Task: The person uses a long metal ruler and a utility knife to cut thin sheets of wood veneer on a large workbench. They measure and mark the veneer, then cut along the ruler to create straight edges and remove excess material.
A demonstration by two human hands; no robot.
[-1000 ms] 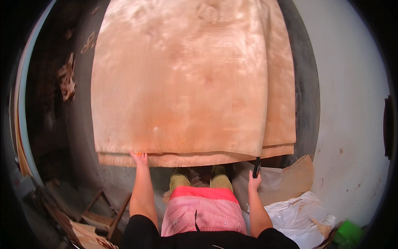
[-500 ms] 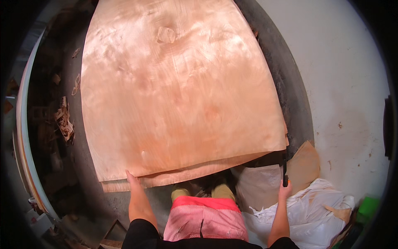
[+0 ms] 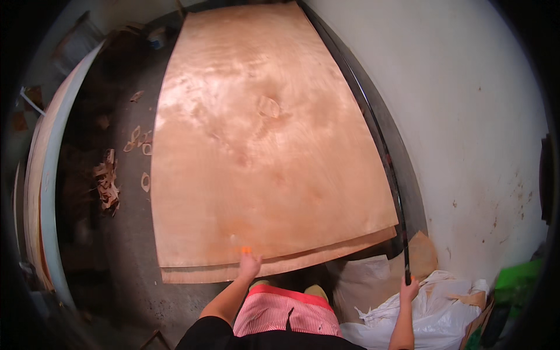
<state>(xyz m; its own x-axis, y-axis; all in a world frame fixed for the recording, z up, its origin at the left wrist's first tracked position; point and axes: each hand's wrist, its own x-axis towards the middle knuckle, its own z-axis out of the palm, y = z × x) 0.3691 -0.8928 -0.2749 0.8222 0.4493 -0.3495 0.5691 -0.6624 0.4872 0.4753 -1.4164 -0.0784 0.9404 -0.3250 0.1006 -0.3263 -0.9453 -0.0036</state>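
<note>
**Left hand on the veneer stack's near edge, right hand gripping a dark strip**

A large, thin veneer sheet [image 3: 262,146] fills the middle of the view, running from the person toward 12 o'clock. It lies on top of a second sheet [image 3: 274,269], whose near edge shows as a narrow band just below it.

The left hand [image 3: 249,265] rests at the near edge of the stack, at about 6 o'clock of the top sheet. Its fingers [image 3: 247,252] lie over the edge of the upper sheet and touch the wood; whether they are spread or pressed together cannot be told, as the hand is small and blurred.

The right hand [image 3: 408,290] is at about 4 o'clock of the sheets, well apart from the left. It is closed around the lower end of a long dark strip [image 3: 385,157], which runs up along the right edge of the sheets toward 12 o'clock.

At 3 o'clock stands a pale wall [image 3: 466,116]. White sacks [image 3: 431,315] lie at 5 o'clock, and wood scraps [image 3: 108,181] litter the dark floor [image 3: 128,256] at 9 o'clock.
</note>
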